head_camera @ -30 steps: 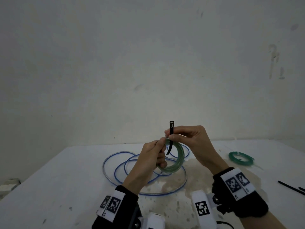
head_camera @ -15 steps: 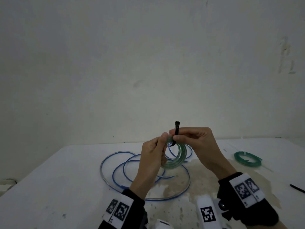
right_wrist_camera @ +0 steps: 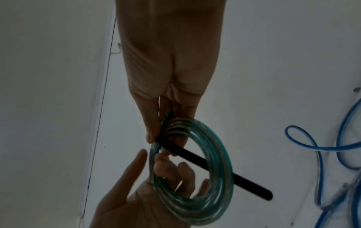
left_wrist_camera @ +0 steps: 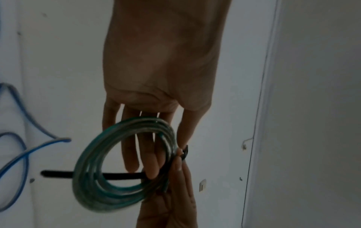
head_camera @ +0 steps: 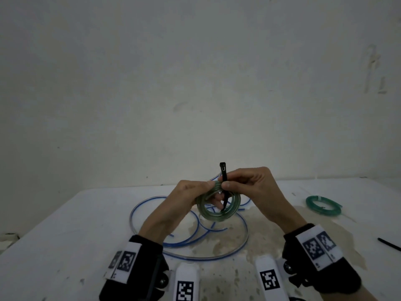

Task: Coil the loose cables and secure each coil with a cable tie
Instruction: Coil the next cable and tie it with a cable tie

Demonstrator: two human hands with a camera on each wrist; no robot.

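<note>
A small green coil [head_camera: 217,216] of clear tubing is held up above the table between both hands. My left hand [head_camera: 207,191] holds its left side, thumb outside the ring and fingers through it. My right hand [head_camera: 225,184] pinches a black cable tie [head_camera: 223,173] against the coil's top. The tie's head stands upright above the fingers, and its tail runs down through the ring. In the left wrist view the green coil [left_wrist_camera: 109,189] is crossed by the black tie [left_wrist_camera: 121,175]. The right wrist view shows the coil [right_wrist_camera: 220,174] and the tie's tail [right_wrist_camera: 252,185] poking out past it.
A loose blue cable [head_camera: 149,207] sprawls in wide loops on the white table [head_camera: 65,246] under the hands. A second green coil [head_camera: 323,206] lies at the right. Another black cable tie [head_camera: 389,244] rests near the right edge. A wall stands close behind.
The coil has turned to face me more squarely. The tie's tail now hangs lower through the ring. Both hands keep their hold at about the same place.
</note>
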